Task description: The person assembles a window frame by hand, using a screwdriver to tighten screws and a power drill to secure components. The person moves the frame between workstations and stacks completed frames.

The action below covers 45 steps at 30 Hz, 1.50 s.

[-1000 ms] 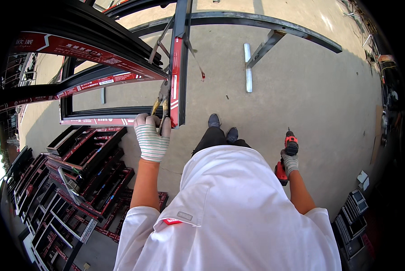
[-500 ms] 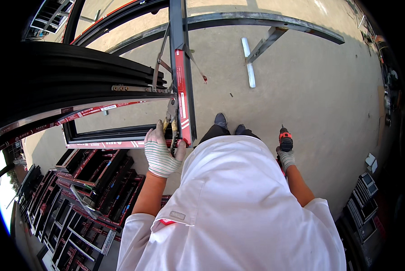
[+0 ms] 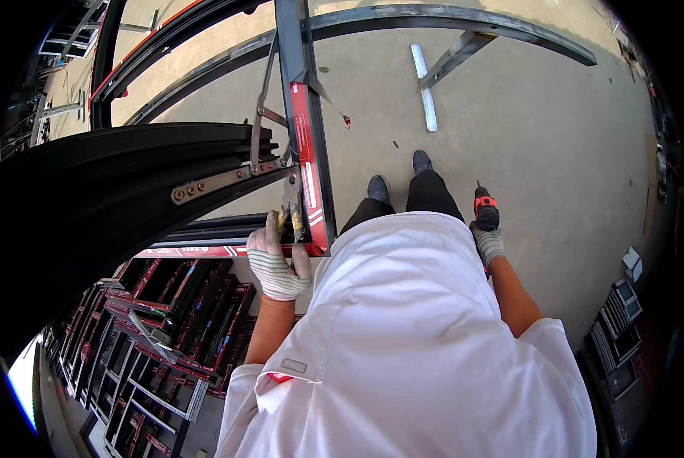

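Head view shows my left hand (image 3: 278, 263) clamped on the frame bar (image 3: 305, 145) at its hinge, my right hand (image 3: 489, 244) gripping the drill (image 3: 484, 213), which I judge must come up next.

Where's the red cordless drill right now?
In the head view, the red and black cordless drill is on the person's right side, held low in the gloved right hand, beside the right leg and above the bare concrete floor.
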Motion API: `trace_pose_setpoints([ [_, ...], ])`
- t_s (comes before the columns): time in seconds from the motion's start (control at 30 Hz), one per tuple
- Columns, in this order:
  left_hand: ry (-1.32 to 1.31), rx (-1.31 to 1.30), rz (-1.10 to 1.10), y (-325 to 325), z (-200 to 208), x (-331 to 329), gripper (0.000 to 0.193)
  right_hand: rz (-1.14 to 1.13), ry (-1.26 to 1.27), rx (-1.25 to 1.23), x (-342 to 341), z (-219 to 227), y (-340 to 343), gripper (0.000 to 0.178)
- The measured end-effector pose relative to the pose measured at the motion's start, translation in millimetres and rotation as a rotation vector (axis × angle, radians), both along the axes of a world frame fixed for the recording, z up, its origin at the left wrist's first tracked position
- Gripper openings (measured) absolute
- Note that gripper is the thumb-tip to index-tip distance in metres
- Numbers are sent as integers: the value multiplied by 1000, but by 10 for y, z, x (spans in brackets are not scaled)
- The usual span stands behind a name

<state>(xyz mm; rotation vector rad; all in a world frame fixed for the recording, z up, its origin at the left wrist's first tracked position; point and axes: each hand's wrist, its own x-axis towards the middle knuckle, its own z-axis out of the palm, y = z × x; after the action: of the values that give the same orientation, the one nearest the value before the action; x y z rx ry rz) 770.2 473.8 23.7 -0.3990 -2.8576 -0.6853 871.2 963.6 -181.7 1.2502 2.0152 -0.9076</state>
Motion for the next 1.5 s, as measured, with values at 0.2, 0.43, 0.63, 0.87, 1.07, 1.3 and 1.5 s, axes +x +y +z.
trace_pose_setpoints([
  [0.2,-32,-8,45,16,11,-19,70,189,38,-44,-423,13,308,42],
  [0.43,-37,-51,103,25,-5,20,69,366,167,-48,-1006,-65,808,35],
  [0.63,-42,-54,121,48,-7,14,66,-75,343,-493,-1439,-234,1135,26],
  [0.87,-72,-56,164,99,22,8,65,-925,194,-1078,-1996,150,800,23],
  [1.07,-69,-49,162,90,3,11,64,-858,151,-1204,-2004,565,413,20],
  [1.3,-70,-62,149,106,-2,-10,64,1145,723,-319,-1855,1312,-115,35],
  [1.5,-119,-48,181,83,-12,21,68,1195,889,-469,-1866,1689,-499,33],
])
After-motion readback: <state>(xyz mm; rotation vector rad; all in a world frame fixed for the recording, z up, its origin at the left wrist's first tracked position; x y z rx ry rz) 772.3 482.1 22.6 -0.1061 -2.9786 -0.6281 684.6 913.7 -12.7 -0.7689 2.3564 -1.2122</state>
